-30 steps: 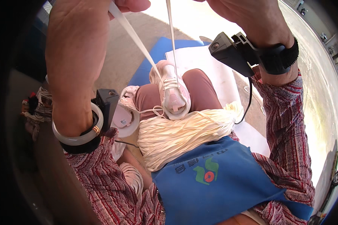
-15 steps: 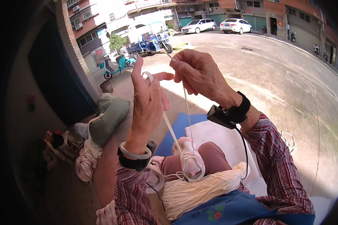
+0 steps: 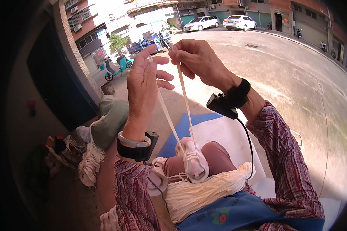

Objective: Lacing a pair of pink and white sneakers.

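Observation:
A white and pale pink shoe [image 3: 196, 165] rests on my lap, toe toward me. Two ends of its flat cream shoelace [image 3: 167, 113] run up from the eyelets, both stretched nearly straight. My left hand [image 3: 143, 81] pinches one end between thumb and forefinger, its other fingers spread. The second end goes up to my right hand [image 3: 200, 61], closed on it between thumb and fingertips. The hands are apart, raised well above the shoe. Across my lap lies a thick bundle of cream laces [image 3: 204, 194]. A second similar shoe [image 3: 157, 177] is beside my leg, partly hidden by my left sleeve.
A blue sheet [image 3: 177, 133] and a white board [image 3: 223, 134] lie beyond my knees. At left are a grey-green sack [image 3: 117, 113] and hanging lace bundles [image 3: 90, 169]. A teal scooter [image 3: 121, 65], a blue cargo tricycle [image 3: 150, 42] and white cars [image 3: 239, 23] stand farther off.
Both hands have moved slightly up and left. The lace looped around a left finger is now pinched at the fingertips, and the right lace shows its wide side.

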Motion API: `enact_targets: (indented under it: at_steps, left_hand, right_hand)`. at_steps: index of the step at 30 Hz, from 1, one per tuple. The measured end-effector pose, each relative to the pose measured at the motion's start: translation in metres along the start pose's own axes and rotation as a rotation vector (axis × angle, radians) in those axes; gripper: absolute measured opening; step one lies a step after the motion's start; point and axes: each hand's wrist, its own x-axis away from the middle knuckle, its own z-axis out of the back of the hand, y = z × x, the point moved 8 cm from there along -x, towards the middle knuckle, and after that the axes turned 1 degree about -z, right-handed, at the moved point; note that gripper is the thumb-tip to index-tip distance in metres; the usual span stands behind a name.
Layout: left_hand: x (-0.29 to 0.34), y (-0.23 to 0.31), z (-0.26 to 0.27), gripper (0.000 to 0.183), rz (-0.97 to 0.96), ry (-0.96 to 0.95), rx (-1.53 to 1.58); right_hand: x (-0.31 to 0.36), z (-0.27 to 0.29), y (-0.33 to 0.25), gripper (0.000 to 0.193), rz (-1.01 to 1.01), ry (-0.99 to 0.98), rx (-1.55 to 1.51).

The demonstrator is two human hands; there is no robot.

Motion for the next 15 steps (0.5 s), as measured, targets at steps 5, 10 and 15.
enact_targets:
  at_steps: [5,10,15]
  left_hand:
    - [-0.009,-0.012,0.001,0.034,0.002,0.081,0.056]
    - [-0.012,-0.011,-0.006,0.034,0.057,0.095,0.057]
    - [-0.01,-0.01,-0.011,0.035,0.113,0.055,0.062]
  right_hand:
    - [-0.003,0.004,-0.004,0.02,0.092,0.024,-0.011]
    - [0.002,0.01,-0.014,0.026,0.122,0.057,0.195]
    - [0.009,0.003,-0.026,0.031,0.167,0.003,0.288]
